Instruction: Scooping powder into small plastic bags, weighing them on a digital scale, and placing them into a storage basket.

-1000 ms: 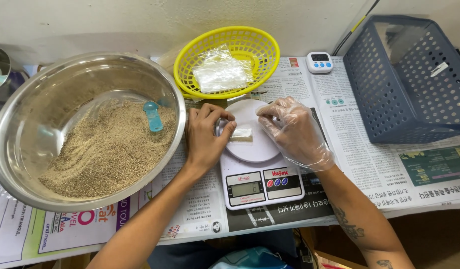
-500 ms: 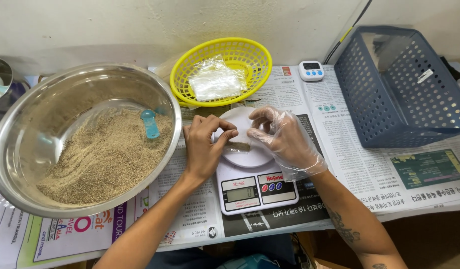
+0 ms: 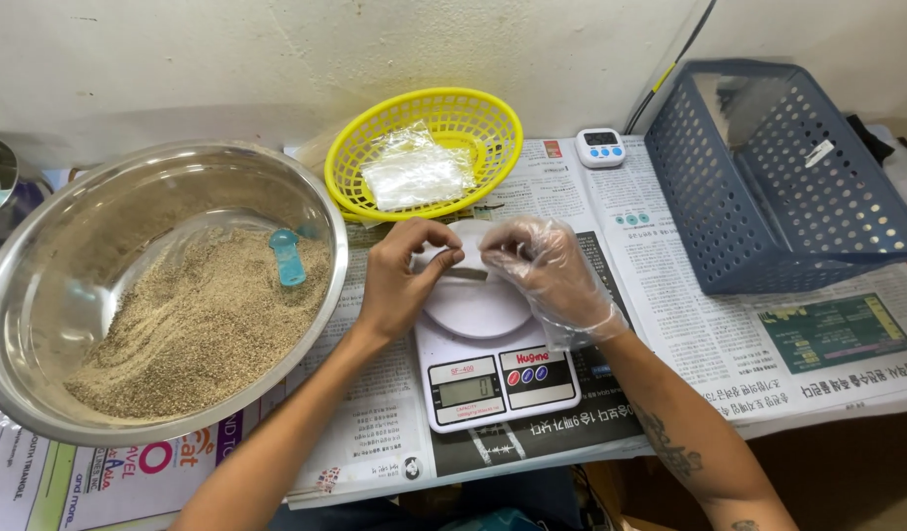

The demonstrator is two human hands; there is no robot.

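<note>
My bare left hand (image 3: 399, 280) and my right hand (image 3: 547, 270), which wears a clear plastic glove, meet above the round white platform of a digital kitchen scale (image 3: 493, 379). Together they pinch a small clear plastic bag (image 3: 469, 272), stretched flat between the fingertips of both hands. What is inside the bag cannot be made out. To the left stands a large steel bowl (image 3: 40, 295) with coarse tan grain (image 3: 198, 329) in it, and a small blue scoop (image 3: 288, 258) lies on the grain.
A yellow plastic basket (image 3: 493, 123) with clear bags inside sits behind the scale. A blue perforated crate (image 3: 778, 187) stands at the right, a small white timer (image 3: 601, 147) beside it. Newspaper (image 3: 709, 324) covers the table; a wall rises behind.
Both hands have lifted slightly off the scale platform and drawn closer, now holding the small bag between them. The view has shifted a little.
</note>
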